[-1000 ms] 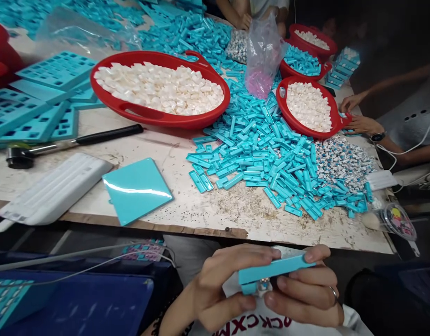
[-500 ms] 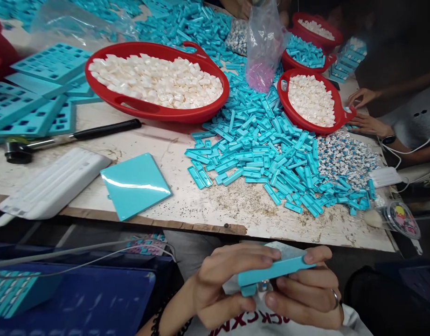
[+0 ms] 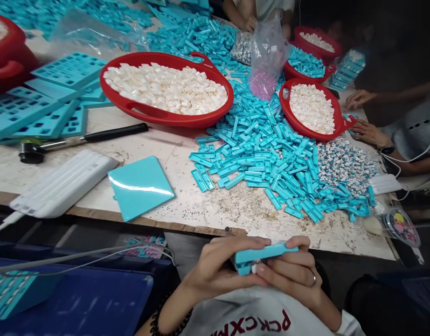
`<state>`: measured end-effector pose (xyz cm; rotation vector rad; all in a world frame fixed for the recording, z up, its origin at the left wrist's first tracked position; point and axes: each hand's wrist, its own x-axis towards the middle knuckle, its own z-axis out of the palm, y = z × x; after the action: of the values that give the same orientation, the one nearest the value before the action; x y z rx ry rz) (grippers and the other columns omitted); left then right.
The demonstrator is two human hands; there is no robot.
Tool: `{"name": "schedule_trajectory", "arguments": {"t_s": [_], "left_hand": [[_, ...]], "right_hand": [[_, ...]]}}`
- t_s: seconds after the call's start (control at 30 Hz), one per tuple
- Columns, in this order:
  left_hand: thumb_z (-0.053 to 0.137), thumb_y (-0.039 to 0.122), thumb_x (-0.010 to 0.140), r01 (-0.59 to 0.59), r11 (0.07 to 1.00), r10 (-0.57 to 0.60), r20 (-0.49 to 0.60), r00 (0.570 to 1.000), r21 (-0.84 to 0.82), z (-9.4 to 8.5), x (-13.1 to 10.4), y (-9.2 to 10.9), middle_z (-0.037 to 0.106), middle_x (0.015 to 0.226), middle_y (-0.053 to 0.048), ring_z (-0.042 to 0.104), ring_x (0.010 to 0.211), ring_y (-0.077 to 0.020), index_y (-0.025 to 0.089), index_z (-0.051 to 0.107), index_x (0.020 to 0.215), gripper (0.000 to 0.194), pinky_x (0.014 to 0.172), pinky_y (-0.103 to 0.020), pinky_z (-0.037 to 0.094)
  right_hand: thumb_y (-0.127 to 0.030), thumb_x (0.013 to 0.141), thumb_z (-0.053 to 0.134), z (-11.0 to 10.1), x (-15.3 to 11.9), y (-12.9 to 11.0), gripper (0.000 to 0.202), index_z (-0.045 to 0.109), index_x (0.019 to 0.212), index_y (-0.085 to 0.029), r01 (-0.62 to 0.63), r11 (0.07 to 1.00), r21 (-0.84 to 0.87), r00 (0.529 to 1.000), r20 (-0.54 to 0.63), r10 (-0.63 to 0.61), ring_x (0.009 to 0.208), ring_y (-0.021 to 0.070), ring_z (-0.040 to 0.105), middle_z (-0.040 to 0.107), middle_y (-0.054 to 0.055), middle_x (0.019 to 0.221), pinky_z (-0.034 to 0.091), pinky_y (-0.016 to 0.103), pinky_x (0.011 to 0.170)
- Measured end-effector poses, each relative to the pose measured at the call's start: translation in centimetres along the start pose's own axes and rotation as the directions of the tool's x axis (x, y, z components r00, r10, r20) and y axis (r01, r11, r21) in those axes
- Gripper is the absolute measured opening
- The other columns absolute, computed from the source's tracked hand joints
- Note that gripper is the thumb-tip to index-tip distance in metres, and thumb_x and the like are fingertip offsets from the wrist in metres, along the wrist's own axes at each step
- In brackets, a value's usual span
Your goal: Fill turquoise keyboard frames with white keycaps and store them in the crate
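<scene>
Between both hands, just past the table's front edge, is a turquoise plastic piece (image 3: 262, 253) seen edge-on. My left hand (image 3: 224, 266) grips its left end, fingers over the top and thumb below. At the right end, my right hand (image 3: 294, 270), with a ring on one finger, has its fingers wrapped round it. A small white part (image 3: 254, 268) shows under the piece, close to the right fingertips. On the table lie a flat turquoise square plate (image 3: 141, 188) and a heap of small turquoise strips (image 3: 257, 163).
Red bowls (image 3: 166, 122) (image 3: 295, 123) hold white pieces. Slotted turquoise panels (image 3: 68, 70), a black-handled hammer (image 3: 117, 133) and a white power strip (image 3: 64, 184) lie on the left. A blue crate (image 3: 96, 298) stands lower left. Another person's hands (image 3: 371, 133) are at the right.
Both hands have moved up and slightly left with the turquoise piece. My right fingers are closer in around it. The whole view has shifted a little, and more of a person shows at the top.
</scene>
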<state>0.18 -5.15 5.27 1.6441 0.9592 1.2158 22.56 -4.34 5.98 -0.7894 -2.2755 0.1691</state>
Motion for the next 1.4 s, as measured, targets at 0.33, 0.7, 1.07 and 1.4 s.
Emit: {"name": "schedule_trajectory", "arguments": {"t_s": [0.33, 0.7, 1.07, 1.4], "left_hand": [[0.082, 0.044, 0.077, 0.291, 0.942, -0.309, -0.095, 0.946, -0.167, 0.8, 1.0, -0.4, 0.076, 0.092, -0.004, 0.068, 0.076, -0.018, 0.021, 0.073, 0.107, 0.039, 0.068, -0.024, 0.054], [0.07, 0.06, 0.081, 0.493, 0.701, -0.617, -0.089, 0.782, -0.516, 1.6, 3.7, -2.6, 0.077, 0.097, -0.007, 0.069, 0.093, -0.0254, 0.016, 0.075, 0.1, 0.047, 0.082, -0.033, 0.054], [0.078, 0.055, 0.076, 0.436, 0.794, -0.554, -0.21, 0.806, -0.424, -0.6, 5.2, -5.5, 0.078, 0.099, -0.01, 0.071, 0.099, -0.0291, 0.015, 0.073, 0.095, 0.044, 0.096, -0.039, 0.052], [0.071, 0.064, 0.077, 0.346, 0.913, -0.407, -0.444, 0.798, -0.216, -1.4, 5.8, -6.1, 0.076, 0.095, -0.008, 0.069, 0.1, -0.0309, 0.019, 0.071, 0.087, 0.046, 0.095, -0.039, 0.051]], "right_hand": [[-0.015, 0.092, 0.07, 2.9, 2.6, 2.7, 0.044, 0.062, 0.134, -0.025, 0.175, 0.981, 0.084, 0.966, -0.206, -0.155, 0.069, 0.0145, 0.058, 0.071, -0.004, 0.075, 0.058, 0.036, 0.087], [-0.017, 0.089, 0.07, 5.7, 4.2, 4.3, 0.025, 0.074, 0.112, -0.027, -0.187, 0.915, 0.359, 0.957, -0.142, 0.251, 0.075, 0.0172, 0.064, 0.068, 0.0, 0.077, 0.056, 0.037, 0.075], [-0.02, 0.089, 0.066, 9.0, 7.4, 6.7, 0.018, 0.076, 0.104, -0.023, -0.131, 0.917, 0.377, 0.982, -0.077, 0.172, 0.073, 0.0159, 0.064, 0.07, 0.001, 0.077, 0.053, 0.032, 0.075], [-0.018, 0.086, 0.063, 10.2, 8.9, 6.4, 0.034, 0.073, 0.117, -0.027, -0.128, 0.855, 0.502, 0.975, -0.093, 0.201, 0.077, 0.0177, 0.069, 0.073, 0.0, 0.083, 0.054, 0.034, 0.082]]}}
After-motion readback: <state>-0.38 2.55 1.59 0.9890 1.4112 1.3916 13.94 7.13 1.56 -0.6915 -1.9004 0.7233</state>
